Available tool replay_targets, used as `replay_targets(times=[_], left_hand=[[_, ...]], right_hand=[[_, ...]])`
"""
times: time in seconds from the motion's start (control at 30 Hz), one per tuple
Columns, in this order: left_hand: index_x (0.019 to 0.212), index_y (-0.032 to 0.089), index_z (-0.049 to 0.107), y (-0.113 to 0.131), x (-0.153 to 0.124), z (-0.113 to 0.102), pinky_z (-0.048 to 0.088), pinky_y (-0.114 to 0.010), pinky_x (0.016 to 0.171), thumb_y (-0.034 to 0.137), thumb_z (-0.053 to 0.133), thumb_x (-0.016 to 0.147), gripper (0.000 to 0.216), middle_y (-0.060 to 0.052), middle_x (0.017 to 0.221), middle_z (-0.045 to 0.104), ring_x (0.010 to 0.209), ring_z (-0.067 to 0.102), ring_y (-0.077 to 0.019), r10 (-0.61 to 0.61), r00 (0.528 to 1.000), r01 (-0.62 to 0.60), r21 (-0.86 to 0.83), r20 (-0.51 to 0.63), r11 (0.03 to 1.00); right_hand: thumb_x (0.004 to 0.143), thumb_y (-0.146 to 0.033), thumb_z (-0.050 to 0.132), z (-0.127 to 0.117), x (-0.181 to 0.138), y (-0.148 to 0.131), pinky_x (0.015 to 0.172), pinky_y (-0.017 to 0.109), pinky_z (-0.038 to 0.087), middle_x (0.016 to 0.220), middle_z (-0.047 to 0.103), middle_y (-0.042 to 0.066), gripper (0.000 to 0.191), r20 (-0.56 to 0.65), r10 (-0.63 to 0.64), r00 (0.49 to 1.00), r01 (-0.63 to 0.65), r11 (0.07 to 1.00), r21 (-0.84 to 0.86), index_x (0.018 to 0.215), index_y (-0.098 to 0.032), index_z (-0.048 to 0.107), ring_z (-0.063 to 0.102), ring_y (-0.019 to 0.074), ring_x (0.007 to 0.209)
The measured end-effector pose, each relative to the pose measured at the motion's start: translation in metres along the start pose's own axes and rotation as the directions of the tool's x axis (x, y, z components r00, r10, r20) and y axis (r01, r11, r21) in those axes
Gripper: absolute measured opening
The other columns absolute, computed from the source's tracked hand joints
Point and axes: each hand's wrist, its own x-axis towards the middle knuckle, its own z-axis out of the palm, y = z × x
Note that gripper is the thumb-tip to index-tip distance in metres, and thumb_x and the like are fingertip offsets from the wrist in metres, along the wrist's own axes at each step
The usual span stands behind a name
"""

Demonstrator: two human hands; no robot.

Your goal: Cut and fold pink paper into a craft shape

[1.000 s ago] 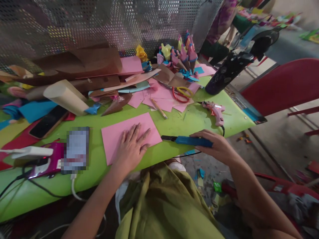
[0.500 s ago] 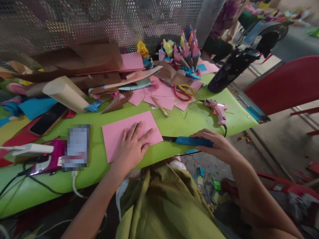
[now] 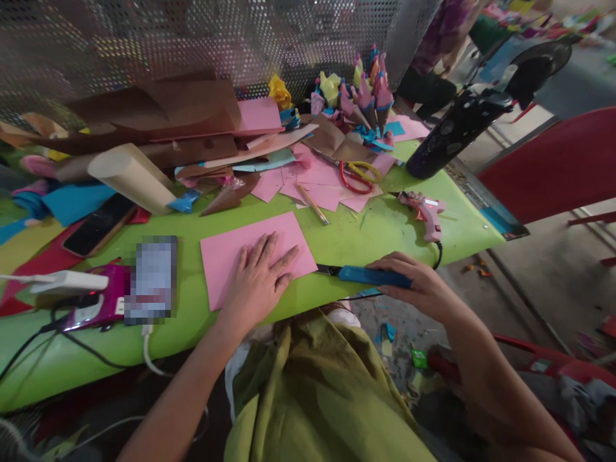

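My left hand (image 3: 257,279) lies flat with fingers spread on a pink sheet of paper (image 3: 226,250) on the green table (image 3: 385,231). My right hand (image 3: 416,282) is closed round the blue handle of a utility knife (image 3: 368,276). The knife lies along the table's front edge, its blade tip pointing left at the pink sheet's right corner.
A pink glue gun (image 3: 426,212) lies right of the knife. Red-and-yellow scissors (image 3: 356,174), a pencil (image 3: 312,203), loose pink sheets and paper cones (image 3: 366,96) sit behind. A cream roll (image 3: 129,176), phones (image 3: 99,224) and cables are at left. A red chair (image 3: 553,167) stands right.
Both hands stay in the same place on the paper and the knife. Only the camera view has shifted slightly.
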Motion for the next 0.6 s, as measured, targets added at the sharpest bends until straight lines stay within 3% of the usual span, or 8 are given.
replay_targets(times=[0.6], left_hand=[[0.156,0.041,0.029,0.002,0.000,-0.002,0.028,-0.061,0.120,0.037,0.045,0.101,0.057,-0.005,0.168,0.024,0.154,0.023,-0.0319,-0.013,1.000,0.013,-0.014,0.018,1.000]], right_hand=[[0.095,-0.036,0.060,0.019,-0.001,-0.018,0.082,0.038,0.059,0.107,0.069,0.009,0.027,-0.012,-0.003,1.000,0.003,1.000,0.019,0.119,-0.028,0.067,0.069,0.0253,0.096]])
